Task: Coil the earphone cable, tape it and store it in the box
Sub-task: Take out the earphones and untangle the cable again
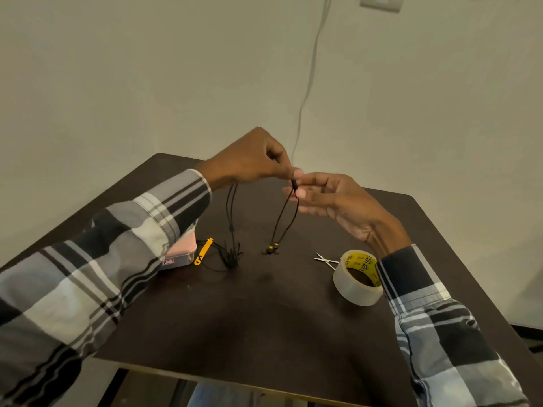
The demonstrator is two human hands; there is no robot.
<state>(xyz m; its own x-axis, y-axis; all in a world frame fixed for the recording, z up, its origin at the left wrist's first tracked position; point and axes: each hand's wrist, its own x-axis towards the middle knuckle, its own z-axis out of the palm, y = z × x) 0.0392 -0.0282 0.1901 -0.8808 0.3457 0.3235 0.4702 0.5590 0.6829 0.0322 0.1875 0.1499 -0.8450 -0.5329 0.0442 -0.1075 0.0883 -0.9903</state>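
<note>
A thin black earphone cable (282, 218) hangs above the dark table (264, 318). My left hand (252, 160) pinches it at the splitter, raised over the table's middle. My right hand (332, 201) faces it with fingers spread and nearly straight, fingertips touching the cable just below the pinch. Two strands drop to the earbuds (271, 249) resting on the table. Another length falls from my left hand into a loose tangle (233, 257). The pink-lidded box (180, 254) lies at the left, half hidden by my left sleeve. A roll of clear tape (357, 279) stands at the right.
Small scissors (324, 260) lie just left of the tape roll. A yellow clip (203, 251) sits beside the box. A pale wire runs down the wall behind the table. The table's near edge is close to my body.
</note>
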